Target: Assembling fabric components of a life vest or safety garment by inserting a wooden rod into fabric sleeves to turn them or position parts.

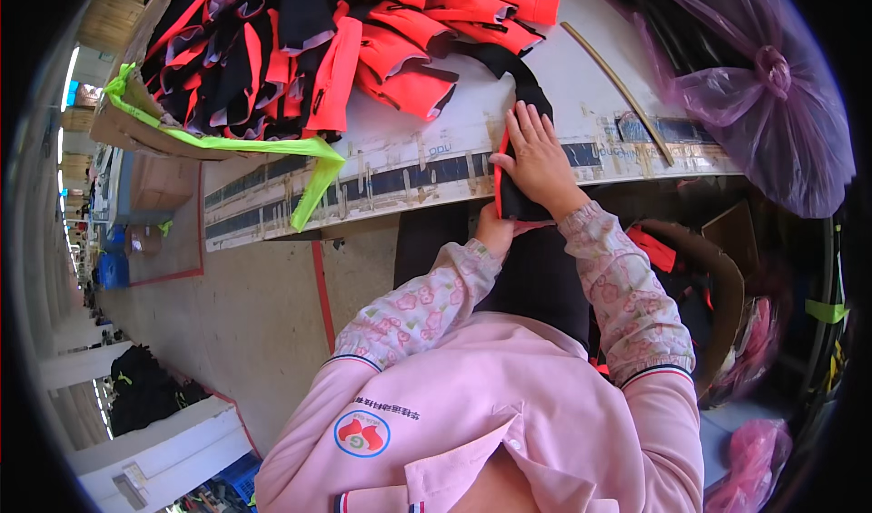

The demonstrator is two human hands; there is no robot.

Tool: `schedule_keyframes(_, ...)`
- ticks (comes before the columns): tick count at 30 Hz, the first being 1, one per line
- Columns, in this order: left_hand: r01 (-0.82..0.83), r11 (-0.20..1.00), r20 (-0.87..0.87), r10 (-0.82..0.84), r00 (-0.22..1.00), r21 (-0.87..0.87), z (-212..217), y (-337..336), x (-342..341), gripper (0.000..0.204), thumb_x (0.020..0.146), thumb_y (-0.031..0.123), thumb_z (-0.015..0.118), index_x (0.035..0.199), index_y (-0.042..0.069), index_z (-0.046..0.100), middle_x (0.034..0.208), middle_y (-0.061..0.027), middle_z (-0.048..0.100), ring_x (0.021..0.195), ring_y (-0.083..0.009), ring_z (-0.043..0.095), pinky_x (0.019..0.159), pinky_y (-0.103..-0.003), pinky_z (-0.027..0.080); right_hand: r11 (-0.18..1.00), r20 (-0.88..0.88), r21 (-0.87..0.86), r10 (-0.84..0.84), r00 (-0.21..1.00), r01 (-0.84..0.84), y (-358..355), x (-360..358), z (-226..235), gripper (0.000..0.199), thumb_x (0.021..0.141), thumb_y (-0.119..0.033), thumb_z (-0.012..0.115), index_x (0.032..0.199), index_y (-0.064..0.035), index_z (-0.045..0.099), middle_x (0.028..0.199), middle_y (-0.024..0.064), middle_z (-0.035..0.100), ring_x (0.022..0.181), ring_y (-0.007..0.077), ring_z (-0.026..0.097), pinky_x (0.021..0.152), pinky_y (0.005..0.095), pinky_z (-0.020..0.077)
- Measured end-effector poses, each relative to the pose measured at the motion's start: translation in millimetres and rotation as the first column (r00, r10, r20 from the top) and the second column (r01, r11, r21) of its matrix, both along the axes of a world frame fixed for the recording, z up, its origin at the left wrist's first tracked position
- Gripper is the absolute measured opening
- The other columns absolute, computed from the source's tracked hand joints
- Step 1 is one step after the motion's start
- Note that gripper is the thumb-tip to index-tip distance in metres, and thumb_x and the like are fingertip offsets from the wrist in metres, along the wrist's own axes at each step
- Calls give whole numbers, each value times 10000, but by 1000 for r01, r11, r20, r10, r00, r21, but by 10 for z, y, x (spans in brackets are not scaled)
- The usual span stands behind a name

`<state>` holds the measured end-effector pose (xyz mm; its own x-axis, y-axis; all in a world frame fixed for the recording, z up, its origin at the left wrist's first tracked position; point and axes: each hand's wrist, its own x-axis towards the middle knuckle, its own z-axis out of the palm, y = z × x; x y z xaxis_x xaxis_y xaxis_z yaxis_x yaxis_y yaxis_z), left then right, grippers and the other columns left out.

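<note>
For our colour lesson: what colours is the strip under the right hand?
The strip is black with an orange-red edge, shown in the head view.

The pink shirt [563, 404] bears dark lettering [387, 408] and an oval logo [362, 434]; the table edge [386, 199] bears printing [440, 150].

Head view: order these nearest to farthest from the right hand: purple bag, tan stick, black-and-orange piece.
1. Black-and-orange piece: directly under the right hand.
2. Tan stick: right of the hand.
3. Purple bag: farther right, beyond the stick.
</note>
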<state>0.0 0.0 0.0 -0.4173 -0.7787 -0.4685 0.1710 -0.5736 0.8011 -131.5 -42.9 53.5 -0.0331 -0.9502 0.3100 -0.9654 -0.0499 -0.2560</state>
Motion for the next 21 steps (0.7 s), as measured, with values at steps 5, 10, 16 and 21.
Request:
schedule_keyframes(5,182,981,-174,-170,970,59,98,-263,17,305,930,117,389,1218,29,443,1114,-166,570,965,-326,603,815,-459,521,993,-62,-121,7,998,-15,-201,-6,50,746,824,-526,474,1314,25,354,1378,195,336,1300,308,290,1077,404,197)
schedule_keyframes(10,57,980,-383,21,923,191,542,-146,75,424,932,213,430,1334,116,332,1291,-113,444,1135,-300,488,822,-479,510,990,117,-98,115,986,-104,-138,207,184,637,749,-291,640,1267,-3,408,1367,203,340,1284,345,294,1067,435,215)
schedule_keyframes(16,107,970,-405,-10,914,217,253,86,-138,315,905,110,444,1219,84,446,1087,-126,586,945,-308,604,786,-429,529,981,179,66,168,969,-182,21,-99,99,607,804,-203,600,1329,-29,349,1390,190,316,1319,339,235,1085,424,161)
schedule_keyframes(21,64,988,-346,-11,938,142,91,26,-5,240,923,153,427,1097,7,505,926,-159,642,834,-290,650,766,-352,539,974,316,-190,-58,947,123,170,-957,348,423,840,-63,558,1249,-29,457,1204,161,521,1131,298,478,963,353,362)
